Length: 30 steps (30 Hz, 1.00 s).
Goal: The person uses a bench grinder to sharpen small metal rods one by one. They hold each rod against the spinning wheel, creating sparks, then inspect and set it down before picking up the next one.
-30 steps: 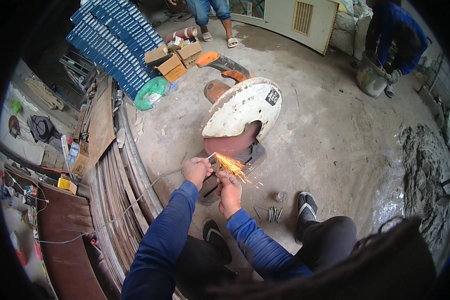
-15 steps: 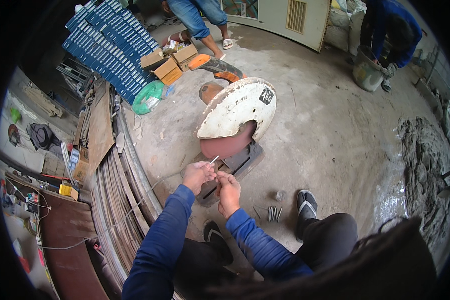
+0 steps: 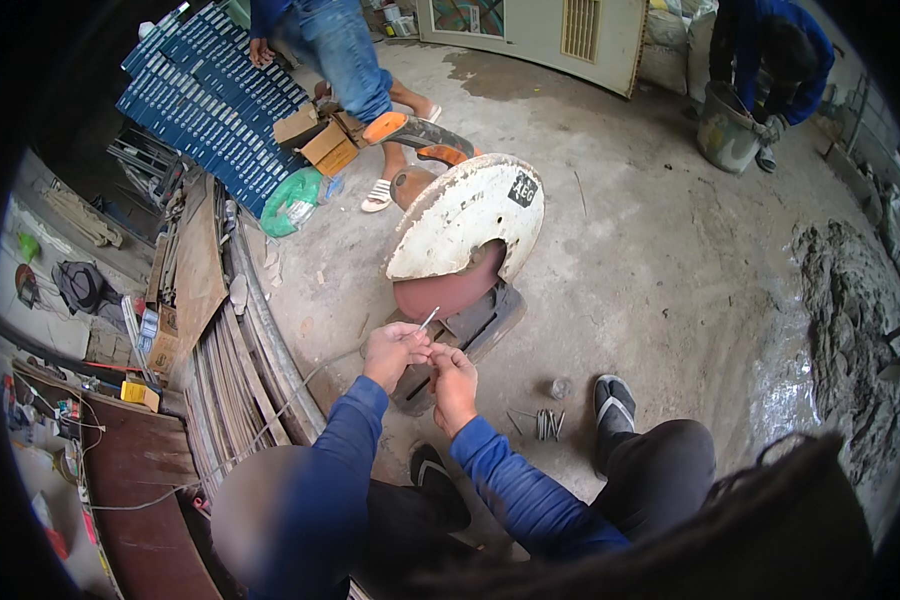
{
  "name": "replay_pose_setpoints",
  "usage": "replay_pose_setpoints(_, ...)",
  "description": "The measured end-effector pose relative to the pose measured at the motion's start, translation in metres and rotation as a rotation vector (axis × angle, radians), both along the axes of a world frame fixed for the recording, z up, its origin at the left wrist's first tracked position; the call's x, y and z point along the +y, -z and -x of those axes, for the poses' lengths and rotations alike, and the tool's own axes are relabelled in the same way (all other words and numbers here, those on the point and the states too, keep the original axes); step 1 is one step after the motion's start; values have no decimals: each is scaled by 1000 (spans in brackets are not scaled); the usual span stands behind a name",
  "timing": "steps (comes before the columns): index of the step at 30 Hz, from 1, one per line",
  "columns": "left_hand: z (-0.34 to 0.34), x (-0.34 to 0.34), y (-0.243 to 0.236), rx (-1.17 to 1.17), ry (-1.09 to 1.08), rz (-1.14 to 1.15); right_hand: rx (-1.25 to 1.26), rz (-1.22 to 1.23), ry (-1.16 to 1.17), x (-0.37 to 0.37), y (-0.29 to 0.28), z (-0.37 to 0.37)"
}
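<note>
A thin metal rod sticks up from my left hand, whose fingers are closed around it. Fingertips pinched, my right hand meets the left one near the rod's lower end; what it grips is hidden. Just beyond both hands stands a cut-off saw with a chipped white guard, a reddish disc and a dark base. On the floor to the right of my hands lies a small bunch of similar rods, with a small clear cup behind it.
Long metal lengths and a grey cable run along the left. Stacked blue boxes, open cartons and a green bag stand far left. One person walks there; another bends over a bucket. Wet cement lies right.
The walking person has stepped nearer, beside the cartons and the saw's handle. My hands keep almost the same pose on the rod. A blurred patch now covers part of my left sleeve.
</note>
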<state>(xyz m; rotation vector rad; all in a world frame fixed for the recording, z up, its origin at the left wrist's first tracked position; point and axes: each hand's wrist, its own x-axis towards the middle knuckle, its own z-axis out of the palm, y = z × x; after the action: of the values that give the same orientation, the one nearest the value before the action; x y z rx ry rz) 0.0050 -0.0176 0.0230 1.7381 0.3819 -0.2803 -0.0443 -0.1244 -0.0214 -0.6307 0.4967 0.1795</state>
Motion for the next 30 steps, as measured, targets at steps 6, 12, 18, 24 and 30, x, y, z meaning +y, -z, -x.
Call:
replay_pose_setpoints(6, -1, 1, 8, -80, -22, -143, 3, -4, 8, 1, -2, 0)
replay_pose_setpoints(12, -4, 6, 12, -51, -135, -222, 15, -2, -15, 0, 0, 0)
replay_pose_setpoints(18, -10, 12, 12, -34, -153, -274, 9, -14, -20, 0, 2, 0)
replay_pose_setpoints(24, -13, 8, 12, -53, -185, -280, -1, -3, -18, 1, 2, 0)
replay_pose_setpoints(30, -14, 7, 11, -60, -221, -274, 0, -15, -14, 2, 4, 0)
